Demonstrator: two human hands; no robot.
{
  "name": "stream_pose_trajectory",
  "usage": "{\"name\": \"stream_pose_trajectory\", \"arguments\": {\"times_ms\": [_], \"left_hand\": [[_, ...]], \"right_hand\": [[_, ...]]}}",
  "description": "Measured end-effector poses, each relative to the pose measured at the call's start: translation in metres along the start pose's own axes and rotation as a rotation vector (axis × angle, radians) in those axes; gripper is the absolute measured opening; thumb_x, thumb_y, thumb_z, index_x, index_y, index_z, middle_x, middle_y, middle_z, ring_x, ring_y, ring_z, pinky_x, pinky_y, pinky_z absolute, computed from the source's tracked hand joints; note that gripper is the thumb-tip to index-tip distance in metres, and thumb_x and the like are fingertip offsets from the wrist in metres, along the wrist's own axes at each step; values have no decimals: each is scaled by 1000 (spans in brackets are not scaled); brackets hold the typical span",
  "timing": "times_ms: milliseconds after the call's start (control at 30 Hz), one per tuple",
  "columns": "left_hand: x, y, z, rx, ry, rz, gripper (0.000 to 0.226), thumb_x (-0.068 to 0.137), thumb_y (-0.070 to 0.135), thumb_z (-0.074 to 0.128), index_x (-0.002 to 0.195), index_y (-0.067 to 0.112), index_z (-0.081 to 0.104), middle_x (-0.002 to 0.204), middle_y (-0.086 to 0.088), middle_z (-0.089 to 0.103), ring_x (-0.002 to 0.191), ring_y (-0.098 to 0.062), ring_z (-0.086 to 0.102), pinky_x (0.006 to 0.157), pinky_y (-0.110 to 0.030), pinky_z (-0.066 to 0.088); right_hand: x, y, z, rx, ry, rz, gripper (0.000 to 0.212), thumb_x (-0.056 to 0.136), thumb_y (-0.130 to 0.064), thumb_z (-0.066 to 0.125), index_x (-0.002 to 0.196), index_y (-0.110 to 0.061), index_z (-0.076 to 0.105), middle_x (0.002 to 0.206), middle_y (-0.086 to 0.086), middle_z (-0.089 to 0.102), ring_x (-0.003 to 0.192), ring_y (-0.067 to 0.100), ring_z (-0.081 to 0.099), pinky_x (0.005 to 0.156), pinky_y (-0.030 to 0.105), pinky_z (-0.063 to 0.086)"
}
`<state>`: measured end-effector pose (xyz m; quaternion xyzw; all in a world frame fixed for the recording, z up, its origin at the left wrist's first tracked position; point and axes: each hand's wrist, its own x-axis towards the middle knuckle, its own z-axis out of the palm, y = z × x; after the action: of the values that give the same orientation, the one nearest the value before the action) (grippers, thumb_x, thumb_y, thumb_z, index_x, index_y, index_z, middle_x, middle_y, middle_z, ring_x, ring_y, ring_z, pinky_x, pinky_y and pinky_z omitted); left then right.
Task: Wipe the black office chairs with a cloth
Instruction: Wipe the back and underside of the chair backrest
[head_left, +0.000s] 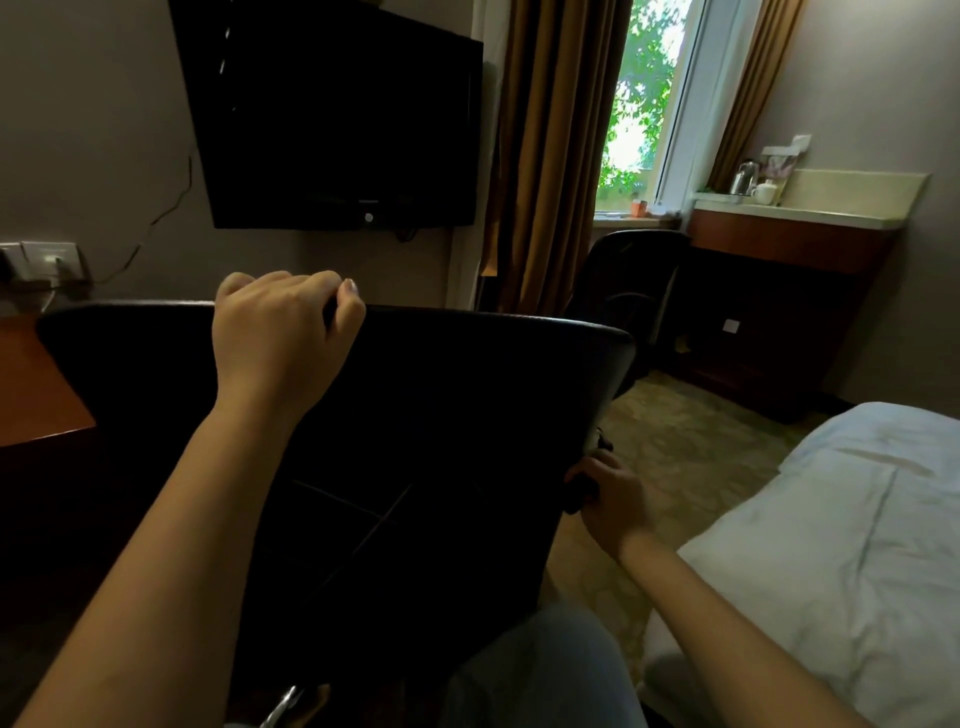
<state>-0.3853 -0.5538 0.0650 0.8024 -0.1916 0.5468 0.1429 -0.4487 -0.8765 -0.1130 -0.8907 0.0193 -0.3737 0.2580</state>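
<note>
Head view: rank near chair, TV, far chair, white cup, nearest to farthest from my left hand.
1. Near chair: left hand grips its top edge.
2. TV: mounted just beyond.
3. Far chair: under the window, right.
4. White cup: on the far-right counter.

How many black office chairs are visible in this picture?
2. The near chair is right in front, its back gripped on top by the left hand. The far chair stands below the window. Others may be out of view.
</note>
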Motion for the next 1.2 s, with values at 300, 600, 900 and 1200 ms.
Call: {"name": "stream_pose_trajectory", "arguments": {"times_ms": [300, 600, 900, 1200], "left_hand": [[0, 3, -4, -10, -39, -7, 40, 96, 30, 34, 68, 12, 55, 61, -7, 56, 60, -30, 54, 70, -35, 27], [3, 4, 2, 3, -9, -9, 40, 94, 28, 35, 66, 12, 57, 58, -7, 58, 58, -30, 55, 68, -32, 23], [-1, 7, -2, 1, -11, -12, 38, 94, 27, 37, 66, 11, 57, 57, -6, 55, 57, -30, 54, 69, -31, 21], [0, 9, -2, 7, -30, -20, 37, 95, 27, 36, 68, 12, 56, 60, -9, 58, 60, -32, 55, 69, -33, 24]], "right_hand": [[53, -104, -66, 121, 582, -273, 31, 80, 14, 58, 104, -1, 71, 106, 15, 62, 103, 24, 59, 93, 30, 48], [-9, -44, 45, -50, 199, -285, 36, 76, -12, 49, 104, -15, 72, 112, 1, 57, 99, 22, 54, 85, 27, 42], [-18, -36, 35, -63, 8, -200, 31, 71, -15, 51, 92, -17, 74, 99, 2, 65, 88, 28, 67, 78, 21, 43], [49, -134, -48, 178, 538, -330, 40, 77, 19, 60, 107, -5, 72, 105, 11, 63, 101, 24, 61, 94, 29, 48]]}}
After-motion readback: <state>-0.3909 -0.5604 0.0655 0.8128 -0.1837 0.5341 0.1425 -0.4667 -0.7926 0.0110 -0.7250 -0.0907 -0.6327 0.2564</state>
